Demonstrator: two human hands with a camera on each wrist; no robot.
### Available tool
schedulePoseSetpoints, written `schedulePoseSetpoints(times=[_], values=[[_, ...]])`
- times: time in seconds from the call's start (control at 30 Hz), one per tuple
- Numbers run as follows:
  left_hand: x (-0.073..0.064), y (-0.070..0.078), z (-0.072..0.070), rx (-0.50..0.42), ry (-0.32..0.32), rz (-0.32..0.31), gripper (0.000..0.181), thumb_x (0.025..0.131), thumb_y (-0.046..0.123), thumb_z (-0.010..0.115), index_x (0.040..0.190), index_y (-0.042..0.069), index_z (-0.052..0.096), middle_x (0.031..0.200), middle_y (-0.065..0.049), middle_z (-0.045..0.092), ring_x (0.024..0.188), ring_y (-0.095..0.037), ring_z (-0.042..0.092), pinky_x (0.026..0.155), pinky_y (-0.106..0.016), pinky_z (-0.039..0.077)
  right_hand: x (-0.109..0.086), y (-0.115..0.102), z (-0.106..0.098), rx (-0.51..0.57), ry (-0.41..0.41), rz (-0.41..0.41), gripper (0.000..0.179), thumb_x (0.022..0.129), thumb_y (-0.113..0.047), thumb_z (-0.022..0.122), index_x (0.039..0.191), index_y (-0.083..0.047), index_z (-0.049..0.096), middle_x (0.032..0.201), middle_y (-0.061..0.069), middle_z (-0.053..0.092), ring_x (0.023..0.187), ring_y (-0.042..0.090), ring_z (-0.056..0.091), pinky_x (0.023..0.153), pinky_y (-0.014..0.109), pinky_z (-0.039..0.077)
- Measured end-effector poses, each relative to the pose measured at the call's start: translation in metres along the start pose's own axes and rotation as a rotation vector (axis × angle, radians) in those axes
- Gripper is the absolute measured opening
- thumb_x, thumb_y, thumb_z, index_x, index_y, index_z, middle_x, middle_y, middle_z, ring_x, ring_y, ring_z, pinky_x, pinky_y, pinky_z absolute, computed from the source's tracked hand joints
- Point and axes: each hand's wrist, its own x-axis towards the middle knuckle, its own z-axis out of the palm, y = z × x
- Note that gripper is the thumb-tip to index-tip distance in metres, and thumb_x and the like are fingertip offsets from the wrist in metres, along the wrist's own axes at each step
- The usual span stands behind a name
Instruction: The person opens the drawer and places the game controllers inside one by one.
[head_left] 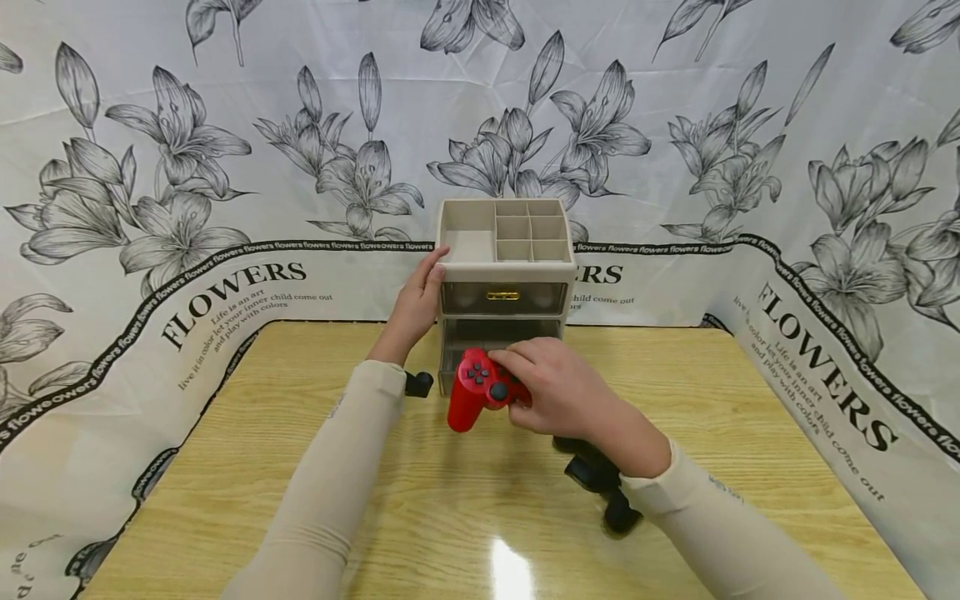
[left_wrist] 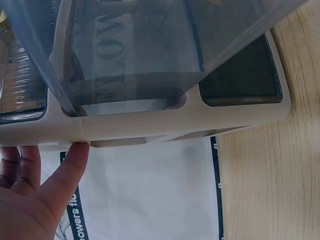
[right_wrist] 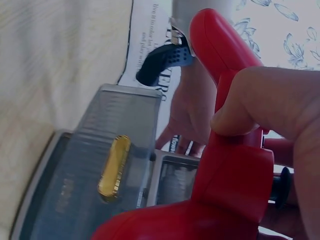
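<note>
We've got bright-red game controller [head_left: 466,405], black direction buttons and stick showing, gripped by right hand [head_left: 561,387] before drawer unit [head_left: 507,273]; left hand [head_left: 417,307], fingers extended, touches unit's side.

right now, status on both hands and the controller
Left hand touching drawer organizer, left side. Right hand gripping red game controller near open drawer. No obstruction visible between them.
</note>
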Motion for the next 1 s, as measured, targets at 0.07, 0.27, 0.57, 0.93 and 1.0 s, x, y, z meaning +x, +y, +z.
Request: schedulePoseSetpoints(times=[0.07,0.27,0.57,0.93,1.0], values=[[0.0,0.0,0.0,0.001,-0.002,0.0,0.048,0.101,0.058,0.027,0.147,0.045,0.033,0.155,-0.006,0.036,0.141,-0.032,0.036,0.11,-0.057,0.033,0.003,0.002,-0.002,-0.007,0.011,-0.003,0.053,0.067,-0.018,0.07,0.118,-0.007,0.067,0.101,0.004,0.069,0.089,0.02,0.064,0.081,0.037,0.053],[0.0,0.0,0.0,0.003,-0.002,0.002,0.049,0.101,0.058,0.027,0.148,0.044,0.033,0.155,-0.006,0.036,0.141,-0.033,0.036,0.11,-0.057,0.033,0.008,0.006,-0.008,-0.024,0.009,0.016,0.053,0.067,-0.016,0.069,0.119,-0.006,0.066,0.102,0.005,0.069,0.089,0.022,0.064,0.083,0.038,0.053],[0.0,-0.001,0.0,-0.003,-0.01,-0.006,0.05,0.1,0.059,0.027,0.148,0.045,0.032,0.156,-0.005,0.034,0.141,-0.033,0.036,0.11,-0.058,0.033,0.014,0.014,-0.011,-0.052,0.014,0.035,0.053,0.068,-0.018,0.071,0.12,-0.006,0.066,0.104,0.006,0.069,0.095,0.025,0.065,0.087,0.041,0.053],[0.0,0.001,0.0,0.004,-0.011,-0.009,0.053,0.101,0.058,0.026,0.15,0.039,0.031,0.156,-0.006,0.035,0.141,-0.034,0.036,0.11,-0.058,0.033,0.022,0.025,-0.008,-0.072,0.061,0.029,0.055,0.066,-0.018,0.071,0.119,-0.006,0.066,0.102,0.007,0.069,0.09,0.026,0.064,0.084,0.042,0.051],[0.0,0.001,0.0,0.002,-0.01,-0.007,0.052,0.101,0.056,0.027,0.15,0.039,0.032,0.156,-0.007,0.035,0.14,-0.035,0.036,0.11,-0.058,0.033,0.023,0.027,-0.007,-0.071,0.052,0.039,0.055,0.065,-0.017,0.07,0.119,-0.006,0.066,0.102,0.008,0.069,0.091,0.027,0.064,0.086,0.043,0.051]])
